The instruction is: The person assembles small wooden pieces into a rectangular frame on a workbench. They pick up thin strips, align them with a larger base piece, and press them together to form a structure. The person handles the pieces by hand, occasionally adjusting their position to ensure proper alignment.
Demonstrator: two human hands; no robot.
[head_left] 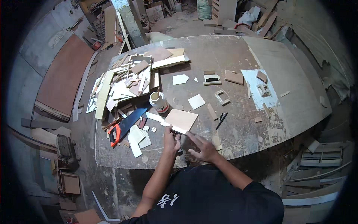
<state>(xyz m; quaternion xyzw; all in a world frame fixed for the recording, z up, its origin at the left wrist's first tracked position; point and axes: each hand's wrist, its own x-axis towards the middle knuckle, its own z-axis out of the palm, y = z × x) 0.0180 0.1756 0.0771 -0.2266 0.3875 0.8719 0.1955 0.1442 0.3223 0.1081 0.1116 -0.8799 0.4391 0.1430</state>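
My left hand (170,140) pinches the near edge of a pale square plywood panel (181,120) that lies flat on the worn grey workbench (238,127). My right hand (201,148) rests just to the right, fingers spread and reaching toward the panel's near right edge, nothing visibly in it. A white glue pot with a red band (159,101) stands just behind the panel, a stick in it. A blue handsaw with an orange handle (125,126) lies to the left of my left hand.
A heap of wood offcuts and white laminate strips (126,84) covers the bench's left part. Small blocks (211,78), a brown piece (234,77), a black pen (221,120) and a light blue sheet (259,89) lie to the right. Boards and scrap line the floor around.
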